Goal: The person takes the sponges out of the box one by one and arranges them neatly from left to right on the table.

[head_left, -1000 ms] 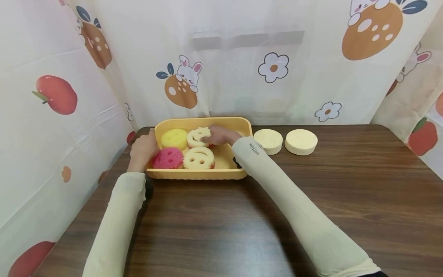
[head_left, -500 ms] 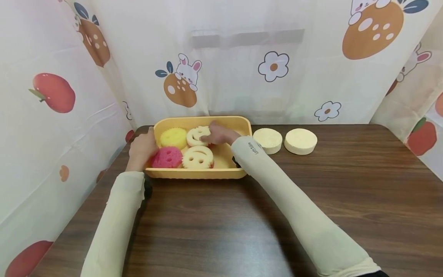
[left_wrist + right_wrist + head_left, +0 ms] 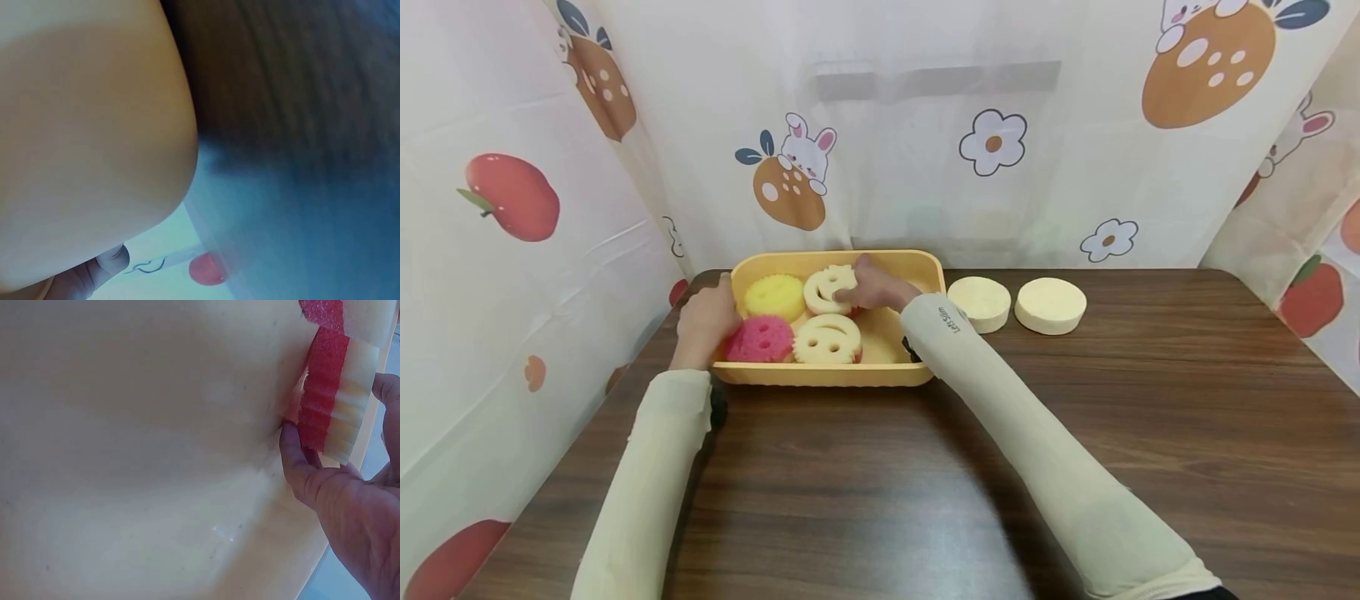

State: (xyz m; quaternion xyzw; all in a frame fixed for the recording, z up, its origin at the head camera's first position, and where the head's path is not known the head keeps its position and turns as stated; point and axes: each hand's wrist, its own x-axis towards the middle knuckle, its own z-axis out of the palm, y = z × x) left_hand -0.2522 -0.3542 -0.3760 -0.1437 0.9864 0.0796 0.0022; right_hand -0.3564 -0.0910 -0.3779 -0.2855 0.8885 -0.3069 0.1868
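In the head view, a yellow plastic tray (image 3: pixel 820 377) stands at the table's back edge. My left hand (image 3: pixel 706 319) holds its left side; in the left wrist view the tray wall hides most of that hand. Inside the tray, my right hand (image 3: pixel 878 287) pinches a round cream-and-red smiley sponge (image 3: pixel 812 293), its far edge tipped up a little. The right wrist view shows the fingers beneath this sponge (image 3: pixel 340 400) and the thumb by its cream face. A yellow sponge (image 3: pixel 775 298), a pink sponge (image 3: pixel 762 340) and another cream-and-red smiley sponge (image 3: pixel 827 340) lie around it.
Right of the tray, two round cream sponges (image 3: pixel 980 300) (image 3: pixel 1050 304) lie on the dark wooden table (image 3: pixel 850 483). A printed curtain (image 3: pixel 917 167) hangs close behind the table and along both sides.
The far edge of the pinched sponge has risen slightly in my right hand. My left hand stays at the tray's side. The head view has shifted a little.
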